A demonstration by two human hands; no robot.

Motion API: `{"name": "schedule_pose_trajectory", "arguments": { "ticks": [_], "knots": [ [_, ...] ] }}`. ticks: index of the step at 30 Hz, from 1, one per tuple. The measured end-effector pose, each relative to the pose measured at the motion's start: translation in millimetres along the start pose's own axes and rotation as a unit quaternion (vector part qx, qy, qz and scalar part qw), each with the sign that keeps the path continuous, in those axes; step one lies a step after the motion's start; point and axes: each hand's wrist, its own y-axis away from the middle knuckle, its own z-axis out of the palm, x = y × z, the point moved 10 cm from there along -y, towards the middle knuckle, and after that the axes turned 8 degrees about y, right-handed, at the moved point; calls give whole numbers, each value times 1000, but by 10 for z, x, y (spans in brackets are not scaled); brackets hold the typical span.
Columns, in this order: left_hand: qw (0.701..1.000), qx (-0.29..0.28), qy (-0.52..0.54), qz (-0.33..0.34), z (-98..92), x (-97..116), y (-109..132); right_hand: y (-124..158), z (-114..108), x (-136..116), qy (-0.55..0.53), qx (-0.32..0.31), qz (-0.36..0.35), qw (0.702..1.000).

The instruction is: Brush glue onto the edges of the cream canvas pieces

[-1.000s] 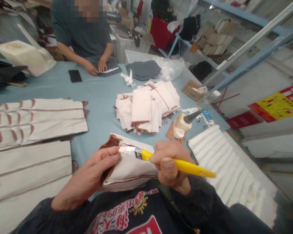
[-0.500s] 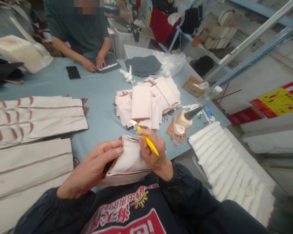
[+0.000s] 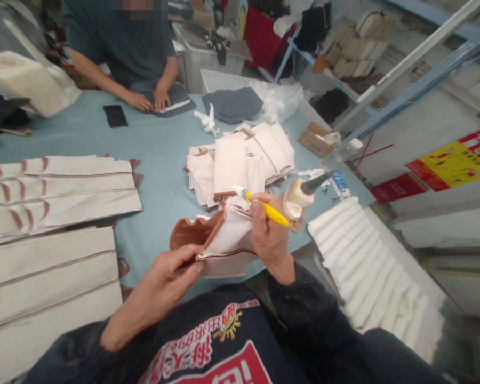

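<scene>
A cream fabric pouch with a brown lining and brown trim is held up close to my body, its mouth gaping toward the left. My left hand pinches its lower left edge between thumb and fingers. In my right hand is a yellow-handled brush with a whitish tip, pointing up and left. The same hand's lower fingers are at the pouch's right side; whether they grip it is hidden. Just beyond lies a pile of similar cream pouches.
Rows of cream fabric pieces lie on the left. A cream container with a dark nozzle stands right of my right hand. White stacked pieces lie further right. Across the blue-green table, a co-worker's hands work on dark fabric.
The pouch has turned and opened, showing its brown lining. My left hand has shifted down to its lower edge. My right hand has moved right with the brush.
</scene>
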Motion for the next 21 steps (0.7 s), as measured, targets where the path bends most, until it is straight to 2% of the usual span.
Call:
{"name": "schedule_pose_trajectory", "arguments": {
  "ticks": [4, 6, 8, 11, 15, 21],
  "knots": [
    [999, -32, 6, 20, 126, 95, 5, 32, -44, 133, 14, 24, 15, 999],
    [999, -23, -4, 28, 116, 140, 14, 63, -154, 160, -33, 47, 40, 998],
    [999, -6, -25, 38, 84, 185, 33, 114, -237, 143, -123, 46, 82, 988],
    [996, 18, -70, 54, 32, 235, 91, 216, -289, 22, -245, 20, 147, 958],
    [987, 67, -117, 87, -68, 302, 192, 328, -326, -177, -324, 6, 171, 931],
    [984, 81, -103, 120, -78, 429, 219, 566, -85, -337, -273, -88, 151, 946]
  ]
}}
